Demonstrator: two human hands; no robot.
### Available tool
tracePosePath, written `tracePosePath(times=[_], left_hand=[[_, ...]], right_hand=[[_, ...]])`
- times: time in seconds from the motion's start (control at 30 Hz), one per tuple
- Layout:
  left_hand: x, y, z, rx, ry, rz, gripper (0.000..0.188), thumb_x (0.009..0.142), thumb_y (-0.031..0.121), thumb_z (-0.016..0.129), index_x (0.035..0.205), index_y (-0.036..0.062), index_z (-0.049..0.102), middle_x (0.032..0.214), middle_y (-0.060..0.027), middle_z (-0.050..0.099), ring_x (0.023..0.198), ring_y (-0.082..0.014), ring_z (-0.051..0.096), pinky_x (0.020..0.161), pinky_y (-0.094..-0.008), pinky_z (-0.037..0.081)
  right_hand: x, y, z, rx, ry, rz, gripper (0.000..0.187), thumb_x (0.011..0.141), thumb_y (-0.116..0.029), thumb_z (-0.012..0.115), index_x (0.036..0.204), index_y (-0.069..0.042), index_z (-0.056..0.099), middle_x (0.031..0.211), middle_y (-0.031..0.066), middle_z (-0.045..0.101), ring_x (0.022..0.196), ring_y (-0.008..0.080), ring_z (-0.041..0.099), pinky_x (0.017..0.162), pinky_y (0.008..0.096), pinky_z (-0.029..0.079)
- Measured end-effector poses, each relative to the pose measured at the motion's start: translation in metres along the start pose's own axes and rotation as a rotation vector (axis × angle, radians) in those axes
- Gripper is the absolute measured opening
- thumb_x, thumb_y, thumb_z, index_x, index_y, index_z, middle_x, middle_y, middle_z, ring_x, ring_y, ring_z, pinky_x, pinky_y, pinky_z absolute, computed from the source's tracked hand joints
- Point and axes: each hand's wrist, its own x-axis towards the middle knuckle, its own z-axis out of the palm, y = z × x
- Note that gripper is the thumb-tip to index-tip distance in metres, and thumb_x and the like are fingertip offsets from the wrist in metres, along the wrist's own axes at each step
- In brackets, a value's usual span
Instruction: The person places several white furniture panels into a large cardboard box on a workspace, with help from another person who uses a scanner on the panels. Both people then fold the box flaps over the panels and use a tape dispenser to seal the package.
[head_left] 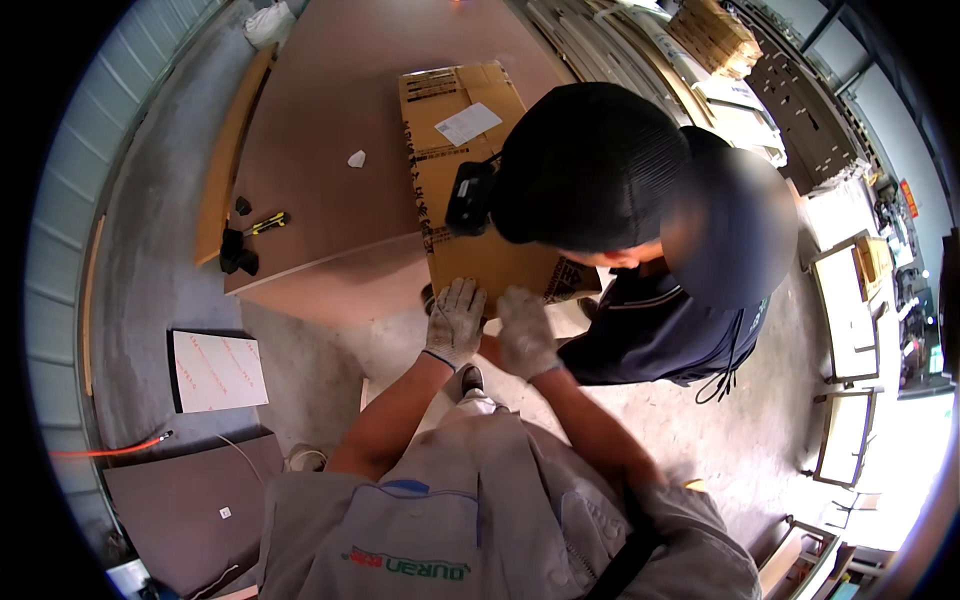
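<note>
A long brown cardboard box (447, 178) with black printing rests on a large brown board surface, its near end reaching past the edge toward me. My left hand (456, 322), in a whitish work glove, lies with stretched fingers against the near end of the box. Beside it, my right hand (527, 335), gloved the same way, is at the box's near end too; motion smears its fingers. A white paper sheet (468, 124) lies on the box top. From the right a co-worker in a black cap (600, 165) leans over the box, hiding part of it.
A yellow-black utility knife (268, 223) and a white scrap (357, 159) lie on the brown surface (320, 110). A white panel (218, 370) and an orange hose (110, 452) are on the floor at left. Stacked boards (590, 50) stand at the back right, carts at far right.
</note>
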Motion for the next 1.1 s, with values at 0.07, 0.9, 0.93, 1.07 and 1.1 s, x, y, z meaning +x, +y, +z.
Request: tracePosePath(times=[0.07,0.9,0.93,1.07,1.1], left_hand=[[-0.008,-0.012,0.006,0.034,0.096,0.016,0.055,0.086,0.021,0.074,0.137,0.0013,0.063,0.146,-0.0223,0.057,0.141,-0.0421,0.05,0.12,-0.0539,0.038],[0.059,-0.026,-0.08,0.25,-0.762,0.522,0.038,0.104,0.027,0.049,0.121,0.0094,0.078,0.134,-0.0142,0.073,0.128,-0.0331,0.067,0.108,-0.0511,0.049],[0.061,-0.013,-0.096,0.326,-0.819,0.524,0.037,0.104,0.024,0.05,0.123,0.0096,0.078,0.131,-0.0161,0.074,0.126,-0.0329,0.069,0.109,-0.0475,0.049],[0.071,-0.004,-0.088,0.183,-0.662,0.425,0.042,0.104,0.031,0.049,0.125,0.011,0.079,0.137,-0.0129,0.074,0.129,-0.0326,0.068,0.108,-0.0542,0.047],[0.066,0.005,-0.086,0.172,-0.675,0.438,0.042,0.104,0.031,0.049,0.125,0.011,0.079,0.137,-0.0129,0.074,0.129,-0.0326,0.068,0.108,-0.0542,0.047]], right_hand=[[-0.023,-0.05,-0.013,0.242,-0.186,0.024,0.063,0.087,-0.021,0.074,0.14,0.007,0.055,0.143,0.0271,0.059,0.131,0.0442,0.058,0.111,0.052,0.047],[-0.189,-0.166,0.034,0.623,-0.267,0.604,0.041,0.094,-0.033,0.073,0.126,-0.007,0.076,0.124,0.0194,0.075,0.117,0.0374,0.071,0.102,0.0439,0.057],[-0.189,-0.171,0.034,0.609,-0.321,0.657,0.043,0.094,-0.033,0.072,0.128,-0.007,0.074,0.125,0.0197,0.075,0.118,0.0375,0.071,0.103,0.0439,0.056],[-0.181,-0.189,0.041,0.564,-0.233,0.739,0.049,0.095,-0.034,0.071,0.135,-0.006,0.07,0.13,0.0211,0.072,0.12,0.0386,0.07,0.105,0.0441,0.055],[-0.18,-0.189,0.039,0.551,-0.203,0.732,0.053,0.096,-0.035,0.069,0.139,-0.004,0.066,0.133,0.0222,0.071,0.121,0.0391,0.07,0.105,0.0442,0.055]])
